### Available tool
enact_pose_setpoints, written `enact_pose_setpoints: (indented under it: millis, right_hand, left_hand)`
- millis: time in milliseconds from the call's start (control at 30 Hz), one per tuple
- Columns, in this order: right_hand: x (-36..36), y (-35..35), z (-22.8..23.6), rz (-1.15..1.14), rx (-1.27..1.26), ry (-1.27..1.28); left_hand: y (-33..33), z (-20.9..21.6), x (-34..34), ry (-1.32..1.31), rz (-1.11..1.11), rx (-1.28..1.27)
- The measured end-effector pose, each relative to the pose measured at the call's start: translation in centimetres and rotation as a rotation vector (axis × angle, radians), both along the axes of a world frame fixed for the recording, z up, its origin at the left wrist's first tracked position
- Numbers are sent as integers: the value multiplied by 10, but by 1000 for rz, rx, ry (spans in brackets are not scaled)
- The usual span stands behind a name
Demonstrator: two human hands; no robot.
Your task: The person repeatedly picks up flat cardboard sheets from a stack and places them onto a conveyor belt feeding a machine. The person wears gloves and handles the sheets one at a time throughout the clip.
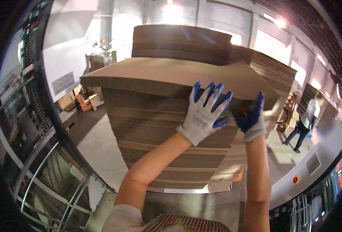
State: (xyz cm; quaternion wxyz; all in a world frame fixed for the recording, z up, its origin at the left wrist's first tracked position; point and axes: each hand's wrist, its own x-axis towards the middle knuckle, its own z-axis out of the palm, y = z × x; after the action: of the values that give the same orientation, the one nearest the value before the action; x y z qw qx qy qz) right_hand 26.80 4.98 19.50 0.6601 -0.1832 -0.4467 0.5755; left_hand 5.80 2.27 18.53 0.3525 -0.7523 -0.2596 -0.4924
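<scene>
A tall stack of brown cardboard sheets (167, 135) stands in front of me, with a thick top bundle (171, 71) overhanging the layers below. My left hand (203, 114), in a white glove with blue fingertips, lies with spread fingers at the front edge of that bundle. To its right, my right hand (252, 121) is raised at the same edge near the corner. Its blue palm side faces left, and at least one finger stretches upward; the others are partly in shadow. Neither hand visibly grips a sheet.
Higher cardboard stacks (178, 42) rise behind. Machine frames flank me: a metal railing (43, 166) at left and a white panel with a red knob (296, 179) at right. A person (308, 120) walks at the far right. An orange pallet jack (86, 102) sits at left.
</scene>
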Motion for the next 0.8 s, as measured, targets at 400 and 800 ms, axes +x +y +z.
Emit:
enact_pose_setpoints:
  millis: [400,800]
  right_hand:
    - [8,30,13,-199,-201,91]
    - [-15,-2,-26,-259,18,165]
  left_hand:
    - [54,15,-297,-1693,-947,-957]
    - [118,2,-356,-1762,-1207,-835]
